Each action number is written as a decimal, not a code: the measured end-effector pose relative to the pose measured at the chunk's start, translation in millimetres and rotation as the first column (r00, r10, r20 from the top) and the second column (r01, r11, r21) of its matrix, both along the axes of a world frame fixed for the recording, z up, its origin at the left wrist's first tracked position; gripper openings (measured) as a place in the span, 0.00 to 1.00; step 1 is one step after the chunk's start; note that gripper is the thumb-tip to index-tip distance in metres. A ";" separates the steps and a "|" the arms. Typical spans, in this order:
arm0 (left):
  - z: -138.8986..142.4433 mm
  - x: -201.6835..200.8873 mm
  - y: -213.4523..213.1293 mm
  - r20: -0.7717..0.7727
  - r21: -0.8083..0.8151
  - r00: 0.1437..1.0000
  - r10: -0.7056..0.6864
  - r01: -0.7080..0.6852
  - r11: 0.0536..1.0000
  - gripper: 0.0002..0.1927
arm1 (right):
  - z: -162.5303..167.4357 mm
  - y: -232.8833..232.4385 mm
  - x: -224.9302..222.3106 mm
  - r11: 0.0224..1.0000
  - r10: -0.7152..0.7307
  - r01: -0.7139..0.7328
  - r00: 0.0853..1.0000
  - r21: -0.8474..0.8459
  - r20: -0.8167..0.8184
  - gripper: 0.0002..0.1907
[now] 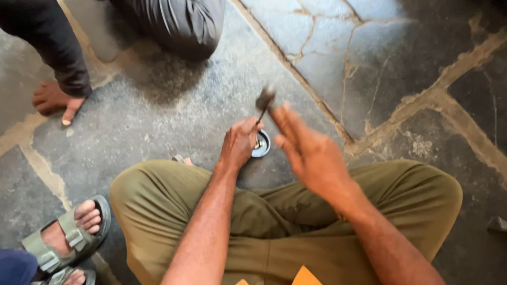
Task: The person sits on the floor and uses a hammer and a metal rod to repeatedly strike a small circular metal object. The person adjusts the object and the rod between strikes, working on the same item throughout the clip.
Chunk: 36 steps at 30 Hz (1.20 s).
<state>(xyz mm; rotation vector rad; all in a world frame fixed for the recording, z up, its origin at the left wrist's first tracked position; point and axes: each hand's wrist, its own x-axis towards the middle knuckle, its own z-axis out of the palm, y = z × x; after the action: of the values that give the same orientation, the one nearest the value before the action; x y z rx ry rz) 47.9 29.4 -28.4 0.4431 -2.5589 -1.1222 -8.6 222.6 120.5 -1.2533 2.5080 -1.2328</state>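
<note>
From where I watched, the round metal part lay on the stone floor at the frame's centre, just above my crossed legs, with my left hand touching its left side and my right hand raised to its right. A thin tool stood up from the part. Another person's bare foot sat at upper left, a sandalled foot at lower left.
</note>
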 end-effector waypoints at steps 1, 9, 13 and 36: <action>-0.1 0.4 0.8 -0.001 0.040 1.000 0.003 -0.002 0.999 0.05 | 2.2 2.6 -1.2 0.999 -0.047 0.047 0.999 -0.006 0.026 0.31; 11.6 -1.4 -1.5 -0.075 0.077 0.996 0.049 -0.044 0.996 0.06 | -7.0 3.1 -9.2 0.951 -0.259 0.300 0.905 -0.073 0.337 0.31; 18.9 3.7 -2.2 -0.086 -0.024 0.994 0.073 -0.076 0.997 0.07 | -20.1 7.9 -8.3 0.944 -0.252 0.318 0.864 -0.086 0.436 0.31; 29.3 5.7 2.9 0.011 -0.122 1.000 -0.018 0.020 0.992 0.06 | -24.7 10.7 0.5 0.985 -0.135 0.141 0.989 -0.101 0.064 0.31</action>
<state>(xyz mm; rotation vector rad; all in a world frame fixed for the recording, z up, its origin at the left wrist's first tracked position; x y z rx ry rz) 53.6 32.3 0.9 0.3964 -2.6277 -0.9654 -8.1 233.3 95.8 -1.0631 2.5572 -1.4271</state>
